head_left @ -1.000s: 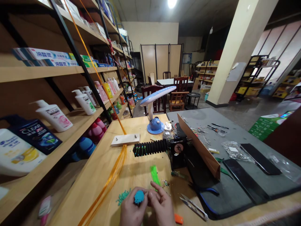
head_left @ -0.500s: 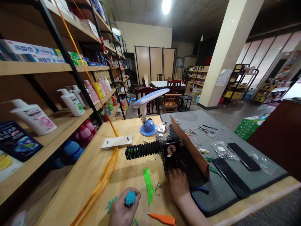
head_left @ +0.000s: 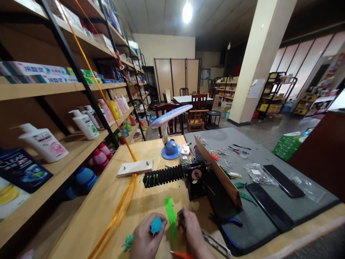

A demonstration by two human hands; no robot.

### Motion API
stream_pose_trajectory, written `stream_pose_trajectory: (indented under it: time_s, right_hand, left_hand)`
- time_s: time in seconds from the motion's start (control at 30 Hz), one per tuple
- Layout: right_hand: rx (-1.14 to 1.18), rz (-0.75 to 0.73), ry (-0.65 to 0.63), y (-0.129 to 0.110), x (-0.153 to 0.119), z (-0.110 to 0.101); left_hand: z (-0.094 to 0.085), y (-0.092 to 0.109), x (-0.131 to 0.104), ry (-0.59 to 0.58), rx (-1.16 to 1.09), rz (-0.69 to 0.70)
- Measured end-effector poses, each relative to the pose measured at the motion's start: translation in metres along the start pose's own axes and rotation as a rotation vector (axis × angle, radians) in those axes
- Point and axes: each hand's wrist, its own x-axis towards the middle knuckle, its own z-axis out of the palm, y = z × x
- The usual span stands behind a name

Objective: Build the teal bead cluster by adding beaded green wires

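My left hand [head_left: 148,233] is closed around a bundle of teal strands, whose blunt blue-teal end [head_left: 156,226] sticks up between thumb and fingers. My right hand [head_left: 191,228] pinches a small dark object [head_left: 180,214] with a greenish tint; its kind is hard to make out. Between the hands lies a bunch of bright green strands [head_left: 169,208] on the wooden table. Loose teal pieces [head_left: 127,242] lie left of my left hand. An orange-handled tool [head_left: 182,254] is partly covered below my right hand, and a silver metal tool [head_left: 217,244] lies beside that wrist.
A black ridged roller [head_left: 163,176] with green ties juts from a black machine [head_left: 196,174]. Orange cords [head_left: 121,208] run down past a white board [head_left: 136,168]. A blue lamp [head_left: 170,148], cardboard panel [head_left: 218,172] and blue-handled pliers [head_left: 231,230] stand or lie around.
My right hand has come away from the machine's base toward the green strands, now with a small dark object in it. My left hand has shifted slightly right, still holding the teal bundle.
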Motion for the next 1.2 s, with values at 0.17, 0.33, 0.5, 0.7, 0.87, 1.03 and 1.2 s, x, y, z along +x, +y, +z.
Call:
stream_pose_trajectory:
  time_s: [0.17, 0.33, 0.5, 0.7, 0.87, 1.03, 1.2]
  right_hand:
    - [-0.035, 0.01, -0.017, -0.009, 0.008, 0.005]
    - [-0.088, -0.016, -0.024, -0.005, 0.01, 0.005]
    - [-0.087, -0.016, -0.024, -0.006, 0.009, 0.006]
    - [-0.103, -0.054, -0.033, -0.003, 0.01, 0.005]
    - [-0.122, -0.065, -0.036, -0.003, 0.01, 0.004]
    - [-0.11, -0.054, -0.035, -0.004, 0.011, 0.004]
    - [-0.108, -0.055, -0.052, -0.001, 0.012, 0.005]
  left_hand:
    - [0.002, 0.007, 0.003, -0.004, 0.003, 0.016]
    - [0.006, 0.007, 0.003, 0.013, -0.003, 0.031]
    - [0.005, 0.004, 0.004, 0.004, 0.033, 0.062]
    - [0.004, 0.002, 0.005, -0.035, 0.064, 0.084]
    - [0.004, 0.001, 0.005, -0.058, 0.074, 0.081]
    - [0.004, 0.0, 0.004, -0.056, 0.057, 0.086]
    - [0.007, 0.0, 0.002, -0.024, 0.018, 0.061]
